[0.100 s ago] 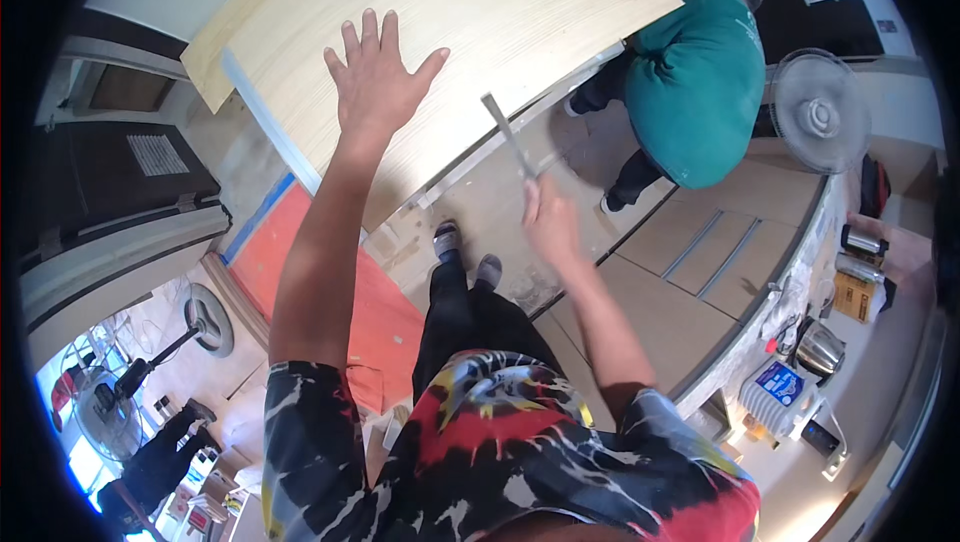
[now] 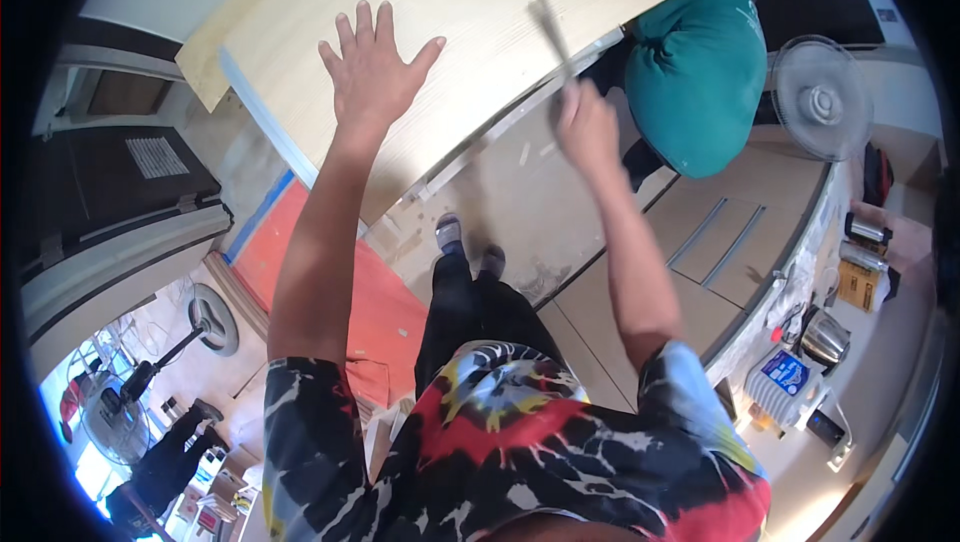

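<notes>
A large pale wood-grain panel (image 2: 470,32) lies in front of me at waist height. My left hand (image 2: 375,77) rests palm down on it with fingers spread. In my right hand (image 2: 588,132), the fingers are wrapped round a slim, straight grey tool (image 2: 549,30), smeared by motion, so its exact kind is unclear. The far end of this tool is over the panel, near its right-hand long edge; whether it touches the panel I cannot tell. A light-blue strip (image 2: 265,120) runs along the panel's left end.
A person in a green shirt (image 2: 697,72) bends down close by on the right, beside the panel. Behind them stands a fan (image 2: 822,102). Orange-red sheeting (image 2: 350,277) covers the floor at left. A counter at right carries a metal kettle (image 2: 826,336). Another fan (image 2: 112,420) is at lower left.
My right hand has swung forward and to the right, bringing the grey tool over the panel. My left hand keeps its place on the panel.
</notes>
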Action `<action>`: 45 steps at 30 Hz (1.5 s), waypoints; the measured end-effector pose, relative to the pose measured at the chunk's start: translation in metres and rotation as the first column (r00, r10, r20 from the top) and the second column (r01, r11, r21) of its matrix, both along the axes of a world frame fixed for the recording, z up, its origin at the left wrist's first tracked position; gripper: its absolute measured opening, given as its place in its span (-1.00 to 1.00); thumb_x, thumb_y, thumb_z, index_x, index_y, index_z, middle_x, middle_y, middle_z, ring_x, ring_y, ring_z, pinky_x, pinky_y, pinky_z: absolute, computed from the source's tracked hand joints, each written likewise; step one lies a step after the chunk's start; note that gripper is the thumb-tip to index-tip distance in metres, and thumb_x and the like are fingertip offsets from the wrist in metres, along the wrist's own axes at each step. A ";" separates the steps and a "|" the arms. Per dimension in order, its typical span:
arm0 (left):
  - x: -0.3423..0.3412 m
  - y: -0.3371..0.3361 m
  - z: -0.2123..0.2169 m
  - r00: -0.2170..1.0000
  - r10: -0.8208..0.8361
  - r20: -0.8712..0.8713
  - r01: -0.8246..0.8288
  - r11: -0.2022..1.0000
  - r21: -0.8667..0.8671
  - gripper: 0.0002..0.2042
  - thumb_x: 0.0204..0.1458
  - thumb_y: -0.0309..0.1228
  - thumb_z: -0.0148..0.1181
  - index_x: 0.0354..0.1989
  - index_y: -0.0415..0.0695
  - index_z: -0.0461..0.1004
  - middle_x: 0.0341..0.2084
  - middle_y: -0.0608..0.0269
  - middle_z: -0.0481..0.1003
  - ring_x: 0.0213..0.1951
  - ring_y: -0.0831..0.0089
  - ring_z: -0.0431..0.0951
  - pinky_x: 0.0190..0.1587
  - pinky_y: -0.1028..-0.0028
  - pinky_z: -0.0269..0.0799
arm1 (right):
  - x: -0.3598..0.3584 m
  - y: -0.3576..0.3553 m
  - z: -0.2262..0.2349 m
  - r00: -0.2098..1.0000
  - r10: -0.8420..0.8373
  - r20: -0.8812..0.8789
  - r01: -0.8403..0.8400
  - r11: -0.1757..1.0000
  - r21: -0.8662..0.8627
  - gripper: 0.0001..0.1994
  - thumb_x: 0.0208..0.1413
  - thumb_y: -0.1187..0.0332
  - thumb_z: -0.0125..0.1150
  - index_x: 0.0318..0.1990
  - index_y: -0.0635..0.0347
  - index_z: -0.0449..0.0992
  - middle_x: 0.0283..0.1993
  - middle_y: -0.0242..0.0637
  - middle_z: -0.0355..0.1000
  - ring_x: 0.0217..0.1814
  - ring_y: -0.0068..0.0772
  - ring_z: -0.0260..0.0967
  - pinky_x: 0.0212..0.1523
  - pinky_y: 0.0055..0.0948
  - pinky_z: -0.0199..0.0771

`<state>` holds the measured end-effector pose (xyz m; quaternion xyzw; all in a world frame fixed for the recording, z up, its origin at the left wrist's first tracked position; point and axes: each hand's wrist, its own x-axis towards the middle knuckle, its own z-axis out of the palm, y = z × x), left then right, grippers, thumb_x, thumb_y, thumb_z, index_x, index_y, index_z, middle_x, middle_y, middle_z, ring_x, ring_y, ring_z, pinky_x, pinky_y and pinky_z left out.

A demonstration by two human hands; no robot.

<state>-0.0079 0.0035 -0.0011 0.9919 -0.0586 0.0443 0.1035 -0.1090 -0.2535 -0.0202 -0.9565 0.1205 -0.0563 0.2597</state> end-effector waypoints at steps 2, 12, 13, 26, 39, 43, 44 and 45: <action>0.007 0.000 0.003 1.000 0.003 0.019 -0.002 1.000 -0.022 -0.07 0.09 0.31 -0.01 0.44 -0.18 0.06 0.46 -0.09 -0.03 0.48 -0.11 -0.17 0.43 -0.20 -0.34 | 0.008 0.008 0.018 0.999 -0.008 -0.041 0.009 1.000 0.016 -0.73 0.32 0.28 -0.03 -0.32 0.34 0.39 -0.47 0.31 0.41 -0.33 0.42 0.41 -0.29 0.22 0.41; 0.014 0.000 0.005 1.000 0.010 0.017 -0.009 0.999 -0.033 -0.13 0.13 0.26 -0.02 0.43 -0.18 0.08 0.45 -0.09 -0.02 0.49 -0.09 -0.17 0.43 -0.20 -0.33 | 0.005 0.002 0.011 0.999 -0.029 -0.031 0.029 1.000 -0.009 -0.65 0.34 0.17 -0.05 -0.24 0.34 0.48 -0.40 0.22 0.49 -0.28 0.36 0.47 -0.28 0.14 0.49; 0.013 0.005 0.002 0.999 0.024 0.027 -0.023 0.999 -0.032 -0.15 0.15 0.24 -0.03 0.43 -0.18 0.08 0.45 -0.09 -0.02 0.48 -0.09 -0.16 0.43 -0.20 -0.32 | -0.024 0.033 0.012 0.969 -0.030 -0.244 0.050 0.996 0.075 -0.65 0.33 0.16 -0.04 -0.17 0.33 0.49 -0.36 0.26 0.48 -0.23 0.33 0.49 -0.25 0.13 0.50; 0.012 0.008 -0.006 0.997 0.033 0.075 -0.028 0.997 -0.065 -0.41 0.29 -0.07 -0.12 0.38 -0.21 0.16 0.40 -0.07 0.11 0.44 -0.11 -0.02 0.40 -0.21 -0.19 | -0.100 0.096 -0.005 0.979 0.140 -0.146 -0.123 0.985 0.122 -0.69 0.34 0.18 -0.03 -0.19 0.30 0.45 -0.53 0.24 0.41 -0.41 0.41 0.41 -0.43 0.19 0.41; 0.007 0.005 -0.002 0.999 0.001 0.052 0.002 0.999 -0.044 -0.41 0.32 -0.06 -0.16 0.40 -0.19 0.13 0.43 -0.06 0.05 0.46 -0.11 -0.08 0.42 -0.20 -0.24 | -0.045 0.073 0.013 0.993 0.072 -0.094 -0.079 0.994 -0.071 -0.74 0.30 0.26 0.01 -0.29 0.31 0.42 -0.53 0.19 0.44 -0.45 0.33 0.45 -0.44 0.14 0.45; 0.016 0.007 0.000 0.999 0.023 0.037 -0.021 0.998 -0.053 -0.40 0.31 -0.05 -0.14 0.40 -0.18 0.13 0.43 -0.06 0.05 0.46 -0.10 -0.09 0.42 -0.20 -0.24 | -0.046 0.079 0.017 0.993 0.080 -0.087 -0.079 0.997 0.013 -0.71 0.33 0.26 -0.05 -0.34 0.30 0.39 -0.51 0.22 0.44 -0.43 0.35 0.44 -0.41 0.16 0.45; 0.013 0.008 -0.005 0.999 0.040 0.015 -0.039 0.998 -0.051 -0.40 0.31 -0.05 -0.14 0.40 -0.18 0.13 0.43 -0.06 0.05 0.46 -0.10 -0.09 0.42 -0.20 -0.24 | -0.075 0.090 0.012 0.988 0.122 -0.098 -0.120 0.992 0.032 -0.71 0.34 0.26 -0.06 -0.35 0.30 0.38 -0.52 0.22 0.44 -0.43 0.36 0.44 -0.41 0.16 0.45; 0.009 0.005 -0.005 0.998 0.039 0.038 -0.037 0.998 -0.057 -0.40 0.31 -0.05 -0.13 0.39 -0.19 0.13 0.42 -0.07 0.06 0.46 -0.11 -0.08 0.41 -0.21 -0.23 | -0.097 0.093 0.009 0.979 0.165 -0.118 -0.159 0.986 0.058 -0.70 0.35 0.26 -0.07 -0.36 0.30 0.38 -0.52 0.22 0.44 -0.43 0.36 0.44 -0.40 0.16 0.44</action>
